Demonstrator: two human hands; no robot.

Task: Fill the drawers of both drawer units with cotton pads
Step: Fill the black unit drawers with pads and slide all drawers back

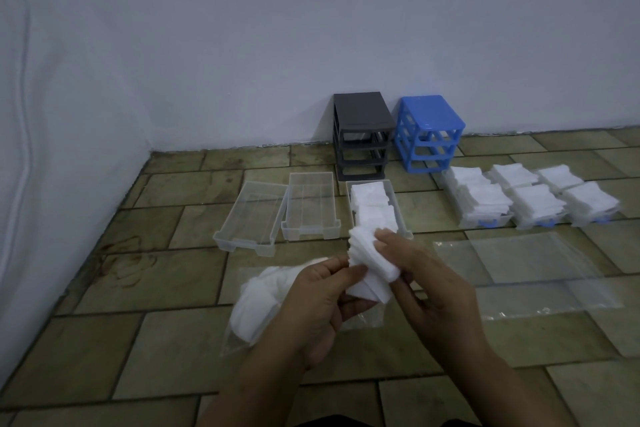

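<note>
Both hands hold a stack of white cotton pads above the tiled floor. My left hand pinches its near side and my right hand grips its far side. Just beyond it lies a clear drawer partly filled with pads. Two empty clear drawers lie to its left. The grey drawer frame and the blue drawer frame stand drawerless against the wall. Three blue-handled drawers, heaped with pads, lie at the right.
A clear plastic bag with more pads lies under my left hand. Empty flat plastic bags are spread on the floor at the right. White walls close the space at the back and left.
</note>
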